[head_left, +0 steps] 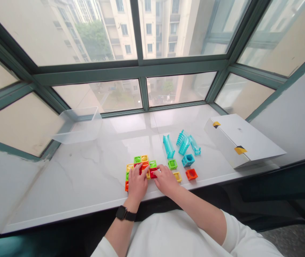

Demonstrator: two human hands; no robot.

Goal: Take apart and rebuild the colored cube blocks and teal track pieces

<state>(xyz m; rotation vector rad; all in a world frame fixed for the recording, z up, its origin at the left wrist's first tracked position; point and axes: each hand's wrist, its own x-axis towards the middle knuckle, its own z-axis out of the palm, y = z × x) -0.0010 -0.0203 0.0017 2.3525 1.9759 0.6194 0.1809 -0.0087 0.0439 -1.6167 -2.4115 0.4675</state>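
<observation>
A cluster of coloured plastic marble-run blocks (144, 157) in green, yellow, orange and red lies near the front edge of the white counter. My left hand (137, 184), with a black watch on its wrist, rests over the cluster with its fingers bent onto the blocks, covering some of them. At the cluster's right side, my right hand (166, 179) has its fingertips on a red block (153, 173) below a green one (153, 164). Just right of that hand lie a loose yellow block (178, 176) and a green block (172, 164).
Farther right are a blue block (188, 160) and an orange block (191, 174). Behind them lie clear turquoise track pieces (183, 142). A white box (249, 139) stands at the right, a translucent plastic bin (81, 126) at the back left. Windows border the counter (93, 171).
</observation>
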